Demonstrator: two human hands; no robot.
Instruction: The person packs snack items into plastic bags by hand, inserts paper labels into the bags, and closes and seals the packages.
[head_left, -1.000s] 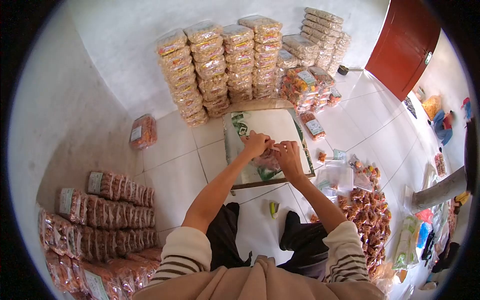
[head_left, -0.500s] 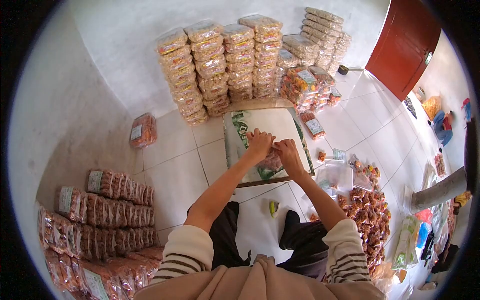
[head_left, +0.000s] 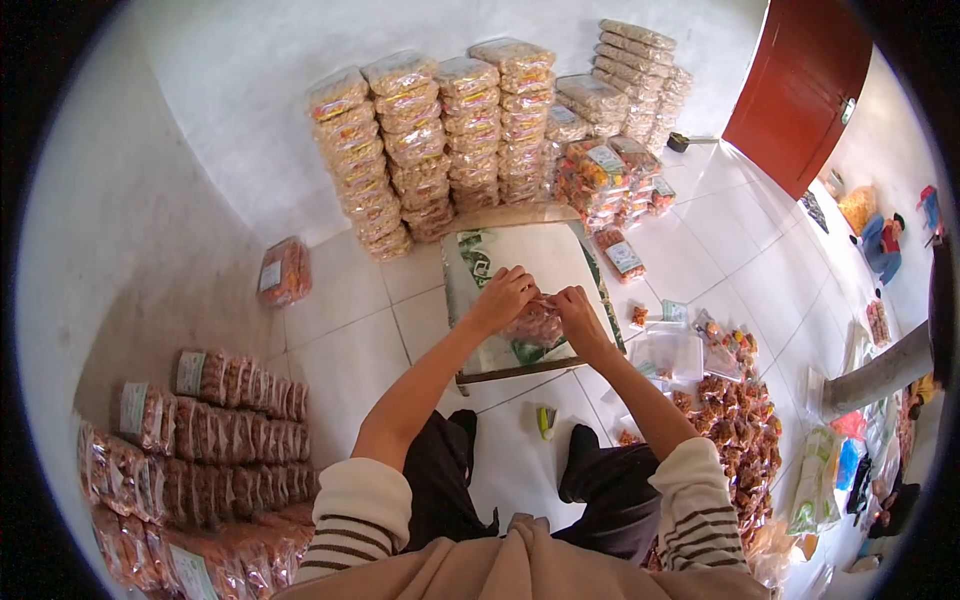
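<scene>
A clear plastic bag with reddish-brown contents (head_left: 538, 327) lies on a low table (head_left: 560, 244) with a white and green top. Its upper edge is gathered between my two hands. My left hand (head_left: 506, 297) has its fingers closed on the left part of that edge. Close by on the right, my right hand (head_left: 578, 318) pinches the other part of it. The fingertips partly hide the plastic between them.
Tall stacks of bagged snacks (head_left: 415, 140) stand against the wall behind the table. Packed bags (head_left: 235, 440) fill the lower left. Small packets (head_left: 740, 430) are heaped at the right. A yellow-green object (head_left: 546, 422) lies between my feet. A person (head_left: 882, 245) is far right.
My hands have moved slightly apart, and more of the bag shows between them. The view has shifted a little. The person at the far right has changed posture.
</scene>
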